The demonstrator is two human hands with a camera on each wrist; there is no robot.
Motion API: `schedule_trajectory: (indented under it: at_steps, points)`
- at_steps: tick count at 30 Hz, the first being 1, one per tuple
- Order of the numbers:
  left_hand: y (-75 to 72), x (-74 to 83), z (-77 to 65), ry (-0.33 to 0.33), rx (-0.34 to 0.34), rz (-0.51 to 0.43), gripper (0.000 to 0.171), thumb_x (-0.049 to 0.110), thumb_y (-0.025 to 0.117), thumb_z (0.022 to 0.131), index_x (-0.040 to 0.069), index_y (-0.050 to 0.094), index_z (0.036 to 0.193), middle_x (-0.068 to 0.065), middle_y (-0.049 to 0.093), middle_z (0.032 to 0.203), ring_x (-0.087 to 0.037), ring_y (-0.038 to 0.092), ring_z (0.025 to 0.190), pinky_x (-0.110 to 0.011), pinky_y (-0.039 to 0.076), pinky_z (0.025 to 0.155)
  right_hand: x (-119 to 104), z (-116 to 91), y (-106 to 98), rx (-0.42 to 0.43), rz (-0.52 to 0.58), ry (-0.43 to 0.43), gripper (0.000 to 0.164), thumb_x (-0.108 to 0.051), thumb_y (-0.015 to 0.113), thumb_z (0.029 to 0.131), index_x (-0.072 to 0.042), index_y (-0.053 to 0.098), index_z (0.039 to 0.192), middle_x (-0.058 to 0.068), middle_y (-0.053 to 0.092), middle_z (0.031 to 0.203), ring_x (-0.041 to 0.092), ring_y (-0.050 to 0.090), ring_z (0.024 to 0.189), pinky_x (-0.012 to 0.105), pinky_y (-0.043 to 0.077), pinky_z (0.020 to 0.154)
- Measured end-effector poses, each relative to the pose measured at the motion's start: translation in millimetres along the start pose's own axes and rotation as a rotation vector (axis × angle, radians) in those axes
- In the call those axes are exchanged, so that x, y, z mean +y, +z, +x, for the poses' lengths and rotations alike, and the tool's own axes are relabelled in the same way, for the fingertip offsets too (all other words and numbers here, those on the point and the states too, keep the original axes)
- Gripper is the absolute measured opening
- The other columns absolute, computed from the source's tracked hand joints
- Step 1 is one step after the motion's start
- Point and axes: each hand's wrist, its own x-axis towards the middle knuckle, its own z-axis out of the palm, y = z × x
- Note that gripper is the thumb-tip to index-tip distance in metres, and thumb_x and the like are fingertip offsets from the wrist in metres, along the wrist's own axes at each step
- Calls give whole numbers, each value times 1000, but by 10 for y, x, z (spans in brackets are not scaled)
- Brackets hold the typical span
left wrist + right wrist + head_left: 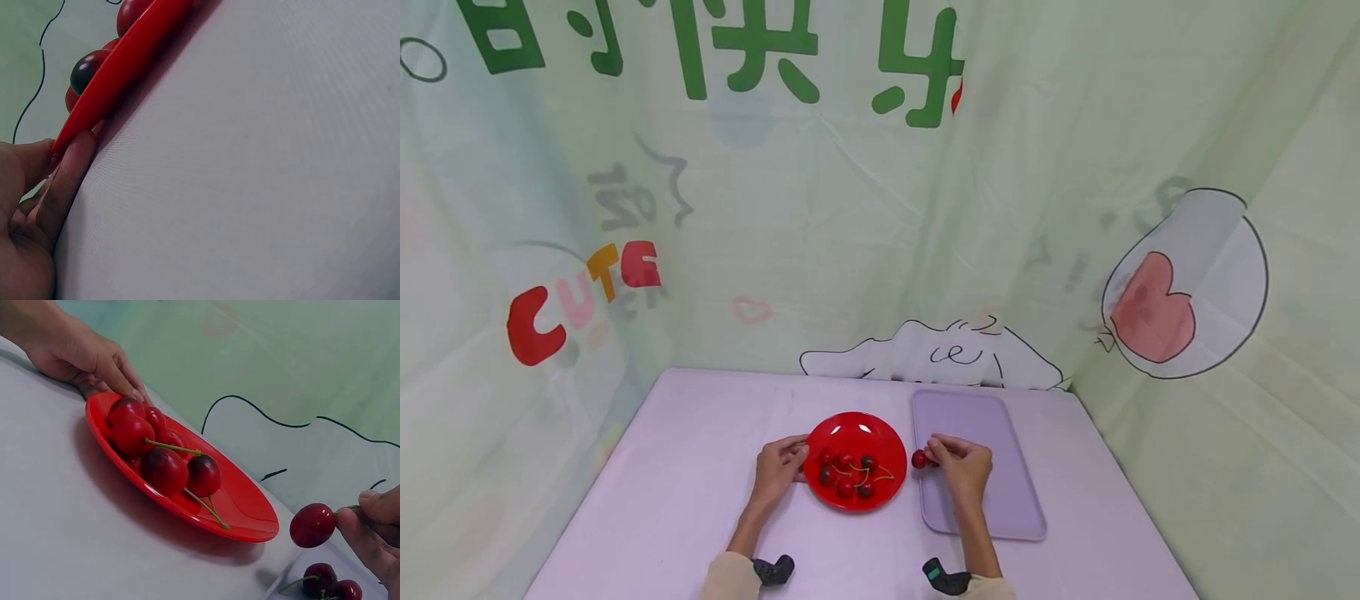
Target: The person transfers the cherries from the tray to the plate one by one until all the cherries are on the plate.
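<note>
My left hand (775, 471) grips the left rim of a red plate (880, 437), thumb on top and fingers under the edge. In the left wrist view the plate's near edge is lifted on those fingers. Several dark red cherries (164, 472), some with green stems, lie on the plate. To its right, my right hand (967, 473) pinches one cherry (312, 525) by its stem. That cherry hangs over the left side of a lilac tray (1015, 492). More cherries (320, 578) lie on the tray, mostly hidden under the right hand in the head view.
The pale table (700, 467) extends around the plate and tray. Behind it and at both sides hangs a printed pale green curtain (850, 217), close to the table's far edge. A black strap-on device (773, 571) sits on each wrist.
</note>
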Motion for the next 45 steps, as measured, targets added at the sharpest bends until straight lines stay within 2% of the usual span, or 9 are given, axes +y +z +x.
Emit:
schedule_trajectory:
  at_steps: [5, 11, 13, 20, 24, 29, 35, 42, 45]
  points:
    - [-14, 30, -2, -1, -6, 3, 31, 4, 68, 106, -4, 72, 136, -23, 79, 115, -26, 79, 84, -17, 63, 66, 19, -5, 70, -3, 8, -2, 22, 5, 83, 93, 16, 78, 111, 32, 80, 98, 17, 82, 69, 18, 65, 69]
    - [-28, 37, -8, 1, -3, 0, 30, 3, 68, 106, -4, 73, 135, -24, 79, 114, -23, 78, 80, -17, 62, 64, 73, -14, 156, -28, 27, 21, 24, 4, 81, 94, 17, 77, 114, 35, 79, 103, 13, 81, 68, 19, 65, 69]
    - [-29, 32, -9, 2, 0, 0, 30, 3, 68, 106, -4, 73, 135, -24, 79, 114, -22, 78, 80, -17, 62, 64, 78, -27, 187, -38, 38, 25, 24, 5, 80, 95, 19, 76, 115, 36, 79, 103, 16, 81, 70, 20, 66, 70]
    - [-32, 19, 0, 10, -4, -14, 30, 2, 68, 106, -5, 73, 135, -25, 78, 113, -27, 80, 82, -18, 63, 64, 88, -66, 277, -39, 45, 35, 22, 3, 81, 95, 16, 78, 113, 28, 82, 96, 15, 81, 69, 18, 65, 70]
    - [-31, 37, -6, 12, -7, -26, 29, 2, 67, 106, -6, 73, 134, -25, 78, 112, -30, 79, 81, -18, 63, 63, 119, -69, 313, -47, 53, 31, 23, 5, 80, 95, 17, 77, 114, 27, 82, 96, 17, 81, 69, 18, 65, 69]
    - [-28, 24, -13, 6, -5, -23, 30, 3, 68, 106, -5, 73, 134, -25, 78, 112, -27, 79, 79, -19, 63, 64, 188, -59, 349, -52, 54, 42, 23, 4, 81, 95, 16, 78, 114, 27, 82, 98, 21, 82, 72, 18, 65, 70]
    - [-24, 11, -15, -1, -10, -38, 31, 3, 67, 106, -5, 72, 136, -25, 78, 114, -26, 79, 80, -20, 64, 65, 252, -64, 383, -59, 57, 63, 24, 0, 81, 96, 11, 79, 117, 26, 82, 103, 20, 82, 76, 18, 65, 72]
    - [-26, -2, -9, 40, -13, -33, 31, 4, 68, 107, -7, 71, 135, -25, 77, 112, -17, 76, 75, -20, 64, 64, 280, -39, 438, -42, 43, 43, 18, 0, 82, 95, 11, 81, 110, 20, 83, 94, 19, 82, 72, 19, 65, 70]
    - [-28, -8, 4, 30, -16, -27, 31, 4, 67, 107, -5, 72, 136, -24, 77, 112, -15, 75, 74, -20, 64, 64, 269, -37, 460, -37, 46, 38, 18, 2, 82, 95, 12, 81, 109, 21, 83, 93, 20, 82, 71, 20, 65, 69]
